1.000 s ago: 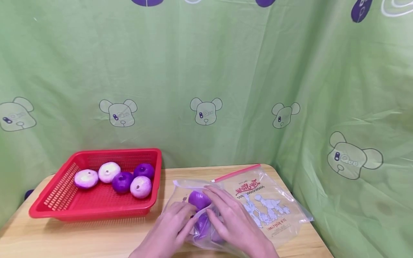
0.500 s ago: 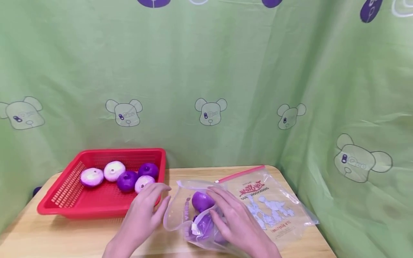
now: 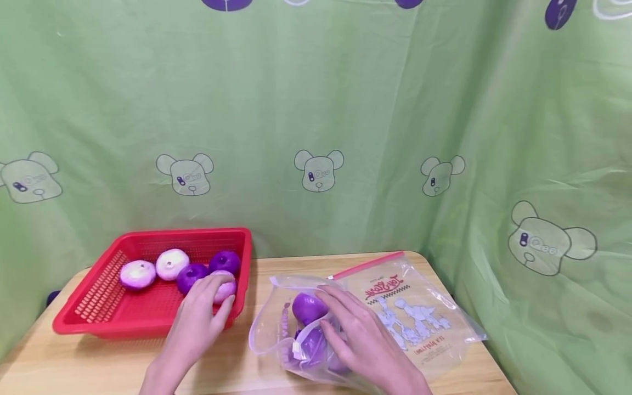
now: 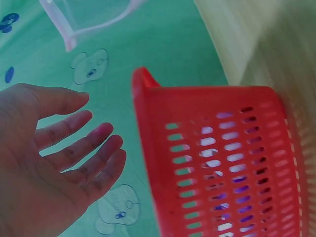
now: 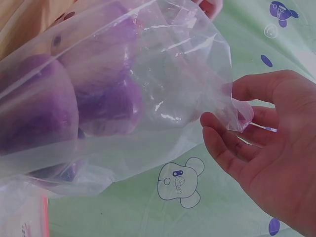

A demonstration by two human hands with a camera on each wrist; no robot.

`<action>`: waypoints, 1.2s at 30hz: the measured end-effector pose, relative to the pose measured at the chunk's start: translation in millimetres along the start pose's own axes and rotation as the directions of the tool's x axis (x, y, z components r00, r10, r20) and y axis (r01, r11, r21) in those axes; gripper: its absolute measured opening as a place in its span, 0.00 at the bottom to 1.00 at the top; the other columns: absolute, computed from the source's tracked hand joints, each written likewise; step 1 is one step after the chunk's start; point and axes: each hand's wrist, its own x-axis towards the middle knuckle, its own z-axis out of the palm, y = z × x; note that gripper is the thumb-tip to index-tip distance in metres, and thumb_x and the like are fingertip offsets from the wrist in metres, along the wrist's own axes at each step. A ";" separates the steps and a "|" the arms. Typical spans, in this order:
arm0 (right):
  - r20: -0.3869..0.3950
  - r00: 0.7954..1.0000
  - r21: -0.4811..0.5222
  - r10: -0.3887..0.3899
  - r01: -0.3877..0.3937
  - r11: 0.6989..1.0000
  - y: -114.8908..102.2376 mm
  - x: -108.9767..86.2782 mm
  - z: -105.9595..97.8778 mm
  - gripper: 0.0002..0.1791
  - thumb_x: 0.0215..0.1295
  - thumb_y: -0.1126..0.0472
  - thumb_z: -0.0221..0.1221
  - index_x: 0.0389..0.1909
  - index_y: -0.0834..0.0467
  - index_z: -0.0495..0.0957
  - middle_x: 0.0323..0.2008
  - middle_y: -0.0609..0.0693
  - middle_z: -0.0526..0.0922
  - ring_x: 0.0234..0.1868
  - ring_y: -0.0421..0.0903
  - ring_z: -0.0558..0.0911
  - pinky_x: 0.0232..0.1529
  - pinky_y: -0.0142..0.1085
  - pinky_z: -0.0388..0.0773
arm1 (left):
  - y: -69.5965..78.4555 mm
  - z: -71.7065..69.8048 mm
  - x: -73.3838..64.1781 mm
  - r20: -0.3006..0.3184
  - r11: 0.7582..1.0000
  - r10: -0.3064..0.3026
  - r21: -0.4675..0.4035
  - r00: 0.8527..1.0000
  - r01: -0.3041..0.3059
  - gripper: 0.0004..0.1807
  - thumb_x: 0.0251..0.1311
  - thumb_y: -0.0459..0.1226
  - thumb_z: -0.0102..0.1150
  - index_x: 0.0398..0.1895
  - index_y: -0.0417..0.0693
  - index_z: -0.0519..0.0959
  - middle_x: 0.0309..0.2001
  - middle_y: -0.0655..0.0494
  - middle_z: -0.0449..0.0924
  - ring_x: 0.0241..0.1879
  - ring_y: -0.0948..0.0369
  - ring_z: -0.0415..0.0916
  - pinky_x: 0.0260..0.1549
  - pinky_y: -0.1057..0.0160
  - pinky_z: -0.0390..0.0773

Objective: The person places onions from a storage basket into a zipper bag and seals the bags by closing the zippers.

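Here, the loosely spread, empty left hand (image 3: 196, 317) partly hides an onion (image 3: 224, 291); the right hand (image 3: 359, 333) pinches a bag (image 5: 173, 98).

Bright, even head view, dimmer left wrist view, glints on clear bag (image 5: 170, 94), soft shadows on table (image 3: 232, 362)

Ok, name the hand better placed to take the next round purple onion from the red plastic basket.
Probably the left: the left hand is at the red perforated plastic basket, near a pale purple round onion, while the right hand holds the edge of the clear plastic bag of onions.
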 end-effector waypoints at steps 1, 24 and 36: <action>0.002 1.000 0.000 0.002 -0.002 1.000 -0.1 0.0 0.0 0.27 0.64 0.60 0.65 0.65 0.57 0.74 0.65 0.52 0.75 0.66 0.50 0.74 0.64 0.45 0.71 | -2.1 1.1 -0.4 -0.001 1.000 -0.004 0.004 1.000 0.004 0.17 0.51 0.27 0.69 0.47 0.42 0.81 0.49 0.49 0.82 0.51 0.51 0.78 0.56 0.51 0.74; 0.005 1.000 -0.007 0.010 -0.010 1.000 1.0 1.4 5.1 0.27 0.63 0.59 0.66 0.63 0.58 0.75 0.64 0.52 0.76 0.66 0.51 0.74 0.64 0.47 0.72 | -39.3 14.5 -0.8 0.165 0.955 -0.292 0.102 0.942 0.278 0.27 0.52 0.30 0.69 0.56 0.32 0.76 0.54 0.33 0.76 0.55 0.37 0.74 0.50 0.36 0.75; -0.009 1.000 -0.021 -0.006 0.006 1.000 2.1 -0.1 8.1 0.27 0.63 0.60 0.66 0.63 0.58 0.76 0.63 0.52 0.77 0.66 0.50 0.74 0.62 0.46 0.73 | -61.3 16.0 20.9 0.320 0.932 -0.356 0.181 0.878 0.313 0.30 0.52 0.34 0.69 0.59 0.33 0.73 0.60 0.29 0.68 0.55 0.31 0.68 0.48 0.32 0.74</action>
